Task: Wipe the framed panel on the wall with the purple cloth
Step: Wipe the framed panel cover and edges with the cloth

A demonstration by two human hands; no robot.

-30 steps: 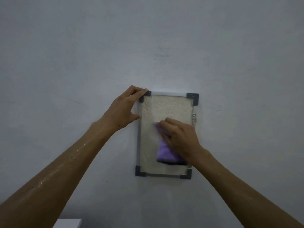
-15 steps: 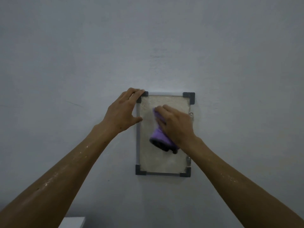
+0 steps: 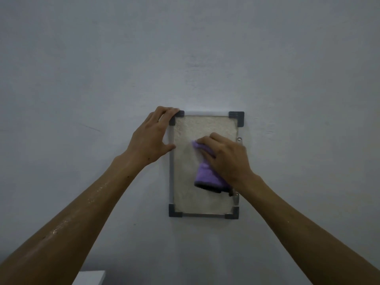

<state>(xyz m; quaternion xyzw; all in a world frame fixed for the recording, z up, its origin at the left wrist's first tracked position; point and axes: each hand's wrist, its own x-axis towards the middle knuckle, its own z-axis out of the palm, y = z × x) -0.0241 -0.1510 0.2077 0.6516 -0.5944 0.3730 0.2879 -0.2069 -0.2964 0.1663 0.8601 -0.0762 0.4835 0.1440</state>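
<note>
The framed panel [image 3: 185, 182] hangs upright on the wall, a pale textured sheet in a thin metal frame with dark grey corner pieces. My left hand [image 3: 152, 136] grips its top left corner, fingers over the corner piece and thumb on the left rail. My right hand [image 3: 224, 157] presses the purple cloth [image 3: 207, 177] flat against the right middle of the panel. The cloth's dark-edged lower end hangs below my palm. My right hand and wrist hide part of the right rail.
A small metal fixing [image 3: 239, 139] sits on the panel's right edge beside my right hand. The plain grey wall [image 3: 205, 58] fills the view. A white flat-topped object [image 3: 88, 277] shows at the bottom edge, under my left forearm.
My right hand slid the cloth up from the panel's lower right to its middle, then shifted slightly right. My left hand stayed on the top left corner.
</note>
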